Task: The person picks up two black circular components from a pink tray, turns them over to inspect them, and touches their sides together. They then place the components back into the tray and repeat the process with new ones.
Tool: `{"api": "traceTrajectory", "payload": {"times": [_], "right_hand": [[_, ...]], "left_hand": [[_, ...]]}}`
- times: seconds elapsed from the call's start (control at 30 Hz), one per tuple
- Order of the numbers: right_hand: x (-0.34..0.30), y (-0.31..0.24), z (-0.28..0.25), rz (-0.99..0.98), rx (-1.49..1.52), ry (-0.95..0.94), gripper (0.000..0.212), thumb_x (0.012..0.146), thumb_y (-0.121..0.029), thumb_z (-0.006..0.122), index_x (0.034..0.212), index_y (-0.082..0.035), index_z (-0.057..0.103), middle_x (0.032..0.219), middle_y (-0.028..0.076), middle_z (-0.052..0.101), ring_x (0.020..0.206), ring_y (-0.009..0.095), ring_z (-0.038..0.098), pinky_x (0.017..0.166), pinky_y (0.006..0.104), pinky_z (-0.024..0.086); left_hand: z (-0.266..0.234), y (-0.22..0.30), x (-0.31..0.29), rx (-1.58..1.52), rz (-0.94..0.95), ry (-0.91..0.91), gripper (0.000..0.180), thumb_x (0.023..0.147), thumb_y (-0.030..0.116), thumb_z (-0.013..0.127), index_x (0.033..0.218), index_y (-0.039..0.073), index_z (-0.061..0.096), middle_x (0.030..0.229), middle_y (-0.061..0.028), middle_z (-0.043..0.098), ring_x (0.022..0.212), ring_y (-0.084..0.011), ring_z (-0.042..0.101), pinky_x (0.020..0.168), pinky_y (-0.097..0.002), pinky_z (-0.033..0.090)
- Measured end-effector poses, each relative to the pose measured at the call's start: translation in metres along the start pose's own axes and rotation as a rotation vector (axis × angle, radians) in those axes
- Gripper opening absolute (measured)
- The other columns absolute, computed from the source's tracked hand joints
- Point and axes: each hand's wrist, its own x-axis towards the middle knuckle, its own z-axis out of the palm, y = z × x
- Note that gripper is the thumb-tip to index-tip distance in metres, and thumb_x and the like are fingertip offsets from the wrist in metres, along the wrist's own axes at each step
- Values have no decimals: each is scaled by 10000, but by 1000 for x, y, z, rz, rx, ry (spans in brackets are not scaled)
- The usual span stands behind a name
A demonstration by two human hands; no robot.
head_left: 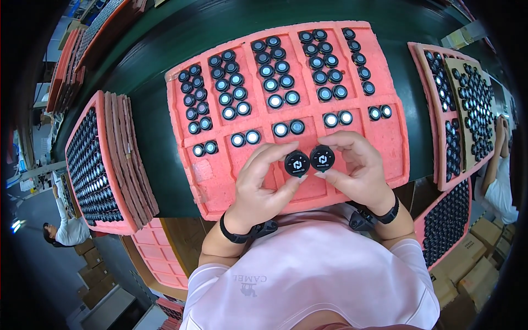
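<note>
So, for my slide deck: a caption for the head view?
Left hand and right hand each hold a round black cap above a pink foam tray.

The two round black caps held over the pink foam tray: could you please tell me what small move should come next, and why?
Probably lower both round black caps, one in the left hand and one in the right hand, into the pink foam tray just below. Its front compartments lie bare there, while the rows behind already hold pairs of caps.

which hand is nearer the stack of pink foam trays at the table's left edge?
Left. The left hand holds a black round cap over the middle pink tray, on the side toward the stack. The right hand holds another cap, farther off.
</note>
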Motion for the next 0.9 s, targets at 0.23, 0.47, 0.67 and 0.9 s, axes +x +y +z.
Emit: {"api": "traceTrajectory", "payload": {"times": [0.23,0.47,0.67,0.9], "right_hand": [[0,-2,-5,-42,-9,-58,508,787,74,715,1257,50,520,1170,120,591,1080,181,573,939,318,459],[2,9,-7,-85,13,-52,335,816,56,690,1129,35,571,1099,133,613,1029,212,588,904,333,474],[3,9,1,-73,126,-9,233,824,55,683,1032,11,588,1050,130,605,966,219,589,864,332,482],[2,10,-4,-149,-154,-34,196,840,26,682,1027,9,625,1031,115,580,922,200,574,809,319,479]], "left_hand": [[1,3,6,24,70,40,484,725,-21,763,1183,-16,605,983,-122,631,871,-228,614,768,-318,502],[0,-2,2,51,49,8,380,775,-43,725,1139,-46,614,1070,-129,598,978,-206,577,876,-316,465],[-1,-5,4,-6,53,-28,272,796,-89,670,1059,-32,628,1042,-126,592,978,-202,579,849,-309,477],[11,-6,2,-325,-69,40,310,768,-110,662,1063,-26,614,1003,-96,583,906,-180,582,789,-279,476]]}}
